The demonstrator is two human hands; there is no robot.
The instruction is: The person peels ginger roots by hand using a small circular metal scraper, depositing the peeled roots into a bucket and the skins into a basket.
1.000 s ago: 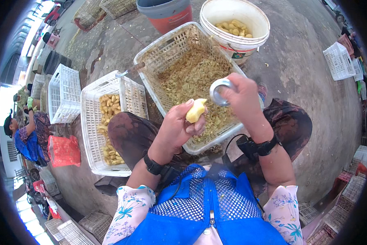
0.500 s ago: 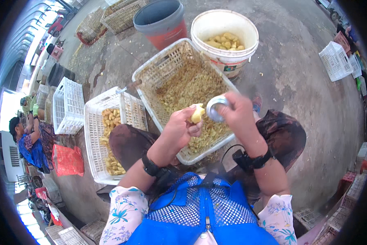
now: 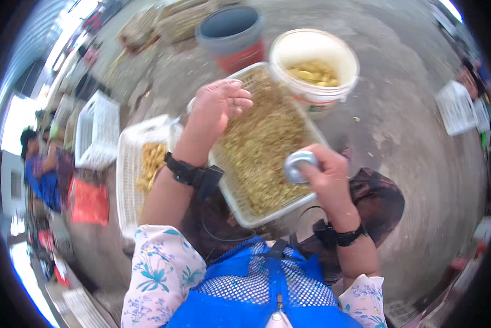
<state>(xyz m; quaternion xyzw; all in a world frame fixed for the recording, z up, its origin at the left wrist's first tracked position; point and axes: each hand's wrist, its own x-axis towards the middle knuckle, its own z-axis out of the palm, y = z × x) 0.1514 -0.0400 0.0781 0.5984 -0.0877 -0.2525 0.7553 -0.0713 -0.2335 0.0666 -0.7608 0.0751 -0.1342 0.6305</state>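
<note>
My left hand (image 3: 219,105) is raised over the far left part of a white crate (image 3: 244,217) full of yellowish-brown peelings (image 3: 264,142). Its fingers are stretched out and loosely bent, with no piece visible in them. Over the right side of the same crate, my right hand (image 3: 328,168) grips a round silvery metal piece (image 3: 300,166) by its edge. Pale peeled ginger pieces (image 3: 315,73) lie in a white bucket (image 3: 341,90) beyond the crate. Unpeeled-looking ginger (image 3: 151,164) fills part of another white crate (image 3: 126,186) at the left, partly behind my left arm.
A grey and red bucket (image 3: 240,52) stands beyond the crate, left of the white one. Farther left are an empty-looking white crate (image 3: 96,131), a red sack (image 3: 89,201) and a seated person in blue (image 3: 42,169). More white crates (image 3: 457,108) stand far right.
My left hand has moved up and away to the far left, and the ginger piece it held no longer shows. My right hand has lowered slightly, still gripping the metal piece. The view has shifted.
</note>
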